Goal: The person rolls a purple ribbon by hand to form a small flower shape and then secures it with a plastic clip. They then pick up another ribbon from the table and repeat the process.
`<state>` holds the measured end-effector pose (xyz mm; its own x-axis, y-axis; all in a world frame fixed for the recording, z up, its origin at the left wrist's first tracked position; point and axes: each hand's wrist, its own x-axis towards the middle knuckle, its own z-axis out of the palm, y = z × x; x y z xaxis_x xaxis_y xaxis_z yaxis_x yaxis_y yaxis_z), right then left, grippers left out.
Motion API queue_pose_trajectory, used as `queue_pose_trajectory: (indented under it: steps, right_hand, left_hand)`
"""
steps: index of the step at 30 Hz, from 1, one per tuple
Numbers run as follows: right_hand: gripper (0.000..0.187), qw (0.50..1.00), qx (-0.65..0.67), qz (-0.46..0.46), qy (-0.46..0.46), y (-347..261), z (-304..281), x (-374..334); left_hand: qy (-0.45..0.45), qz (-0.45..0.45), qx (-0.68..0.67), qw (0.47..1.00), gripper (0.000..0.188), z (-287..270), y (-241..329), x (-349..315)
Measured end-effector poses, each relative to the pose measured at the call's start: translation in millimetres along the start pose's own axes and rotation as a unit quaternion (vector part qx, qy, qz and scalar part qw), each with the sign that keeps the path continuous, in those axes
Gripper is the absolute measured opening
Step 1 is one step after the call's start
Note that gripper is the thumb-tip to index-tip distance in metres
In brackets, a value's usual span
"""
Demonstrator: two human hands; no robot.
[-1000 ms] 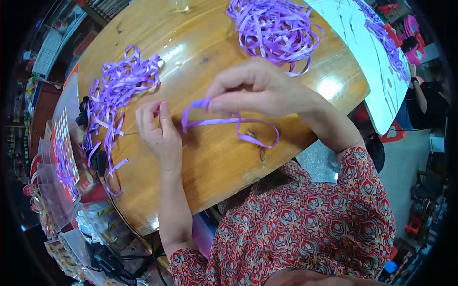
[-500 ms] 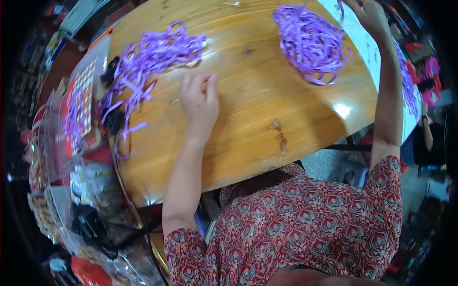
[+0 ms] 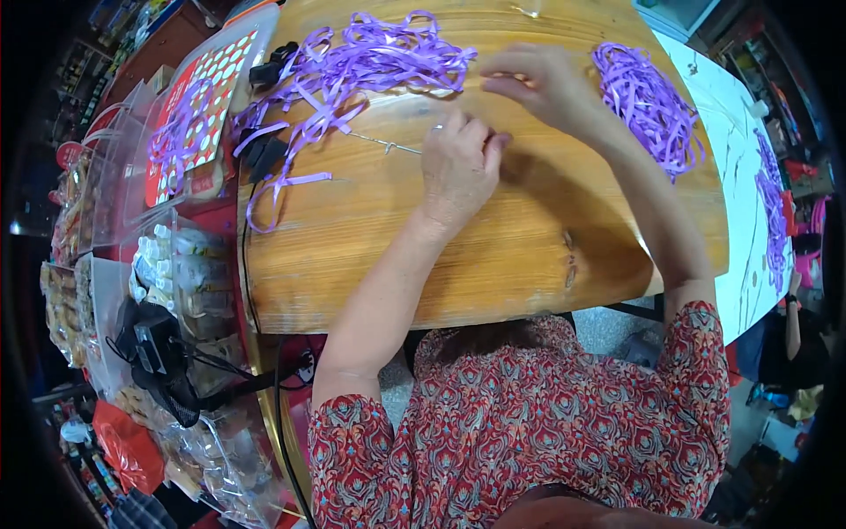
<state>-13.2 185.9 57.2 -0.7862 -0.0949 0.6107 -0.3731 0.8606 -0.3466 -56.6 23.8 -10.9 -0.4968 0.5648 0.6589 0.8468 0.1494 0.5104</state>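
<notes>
My left hand (image 3: 460,166) is closed in a loose fist over the middle of the wooden table (image 3: 388,256). From it a thin silvery rod with a small bend or knot (image 3: 385,145) reaches left toward the ribbons; its exact kind is too fine to tell. Above and right of it hovers my right hand (image 3: 551,93), fingers stretched leftward, thumb and fingertips slightly apart, with nothing visible between them. A tangled heap of purple ribbons (image 3: 379,57) lies just beyond, at the far left. Another pile of purple ribbon (image 3: 648,110) sits to the right.
Black clips or clamps (image 3: 264,157) stand at the table's left edge among ribbon ends. Beyond that edge are a red dotted sheet (image 3: 207,106), plastic bins and white bottles (image 3: 159,264). A white marbled surface (image 3: 740,167) adjoins on the right, where another person's arm (image 3: 793,331) shows.
My right hand has come in from the far right, beside my left hand; the ribbon strip it had no longer shows. The thin rod now shows at my left hand. The view has shifted.
</notes>
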Motion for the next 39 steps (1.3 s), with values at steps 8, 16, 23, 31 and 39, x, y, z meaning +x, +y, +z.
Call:
queue_pose_trajectory:
  steps: [8, 16, 23, 31, 39]
  right_hand:
    - [0.023, 0.984, -0.133, 0.103, -0.065, 22, 68, 98]
    - [0.027, 0.990, 0.002, 0.141, 0.006, 16, 47, 121]
    - [0.025, 0.830, 0.529, 0.036, 0.175, -91, -63, 133]
    - [0.021, 0.832, 0.477, 0.084, 0.270, -116, -95, 98]
    - [0.017, 0.894, 0.378, 0.186, 0.155, -84, -112, 26]
  left_hand:
    - [0.003, 0.063, 0.075, 0.995, 0.009, -4, 12, 4]
    - [-0.026, 0.057, 0.065, 0.996, 0.009, -11, 21, 5]
    - [-0.025, 0.031, 0.015, 0.999, 0.015, -7, 20, 4]
    - [0.059, 0.035, -0.038, 0.997, 0.017, 0, -3, 1]
    - [0.206, 0.067, -0.107, 0.970, 0.026, -19, 21, 3]
